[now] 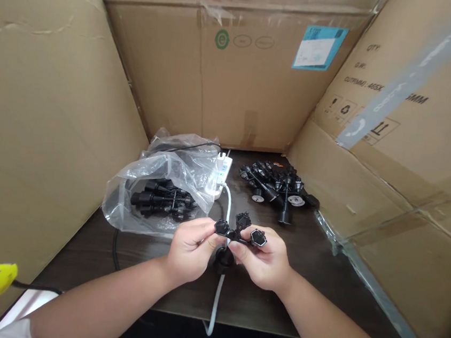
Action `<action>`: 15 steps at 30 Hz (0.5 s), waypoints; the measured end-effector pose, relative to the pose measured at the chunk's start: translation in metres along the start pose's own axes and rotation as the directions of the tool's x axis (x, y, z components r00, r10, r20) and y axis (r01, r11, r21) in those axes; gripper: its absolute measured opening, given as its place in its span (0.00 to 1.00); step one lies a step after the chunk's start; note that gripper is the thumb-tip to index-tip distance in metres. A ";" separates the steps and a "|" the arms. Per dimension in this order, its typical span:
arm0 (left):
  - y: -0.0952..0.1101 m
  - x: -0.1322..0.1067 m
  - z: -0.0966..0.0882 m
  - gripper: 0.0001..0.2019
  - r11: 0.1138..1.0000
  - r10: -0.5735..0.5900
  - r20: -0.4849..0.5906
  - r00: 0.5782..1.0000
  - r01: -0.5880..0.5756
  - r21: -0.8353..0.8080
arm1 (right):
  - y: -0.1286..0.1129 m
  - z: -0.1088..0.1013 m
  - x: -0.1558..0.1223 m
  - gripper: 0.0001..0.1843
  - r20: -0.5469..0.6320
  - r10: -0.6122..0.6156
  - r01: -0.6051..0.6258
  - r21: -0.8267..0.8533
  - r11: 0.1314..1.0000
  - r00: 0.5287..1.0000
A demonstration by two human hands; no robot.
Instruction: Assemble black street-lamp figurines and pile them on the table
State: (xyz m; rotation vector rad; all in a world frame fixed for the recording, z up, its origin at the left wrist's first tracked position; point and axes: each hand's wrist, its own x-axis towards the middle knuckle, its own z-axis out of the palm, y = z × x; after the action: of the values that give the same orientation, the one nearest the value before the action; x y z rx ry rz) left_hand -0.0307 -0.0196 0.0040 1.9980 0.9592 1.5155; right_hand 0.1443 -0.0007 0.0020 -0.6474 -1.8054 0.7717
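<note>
Both of my hands hold one black plastic branched connector (pixel 238 234) above the dark table (pixel 319 275). My left hand (pixel 190 251) pinches its left hexagonal cap, fingers closed. On the other side my right hand (pixel 266 262) grips the right hexagonal cap, also closed. A third cap points away from me and a round stem hangs down between my hands. A clear plastic bag (pixel 159 183) with several similar black parts lies at the left. To the right rear sits a loose pile of black connectors (pixel 278 188).
A white power strip (pixel 220 176) lies behind my hands, its white cable (pixel 217 297) running toward me over the table edge. Cardboard boxes wall in the left (pixel 45 118), back (pixel 236 68) and right (pixel 404 155). A yellow tag (pixel 0 280) shows at the lower left.
</note>
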 end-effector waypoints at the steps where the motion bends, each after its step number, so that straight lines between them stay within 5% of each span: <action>1: 0.000 0.000 0.000 0.14 1.000 -0.009 -0.004 1.000 0.009 -0.002 | -0.002 0.000 0.002 0.08 0.000 -0.031 0.031 -0.008 0.999 1.000; 5: 0.002 -0.001 0.001 0.14 0.999 -0.036 -0.022 0.999 0.036 -0.017 | -0.007 -0.001 0.008 0.07 0.009 -0.131 0.131 0.012 0.991 0.991; 15: 0.000 -0.002 0.000 0.11 0.997 0.012 0.019 1.000 -0.011 -0.073 | -0.004 -0.003 0.007 0.06 0.056 -0.075 0.071 0.072 0.995 0.996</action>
State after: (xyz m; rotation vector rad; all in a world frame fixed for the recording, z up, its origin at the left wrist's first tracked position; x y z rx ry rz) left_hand -0.0306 -0.0205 0.0026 1.9666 0.8731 1.5123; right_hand 0.1445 0.0027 0.0101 -0.5157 -1.8363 0.8081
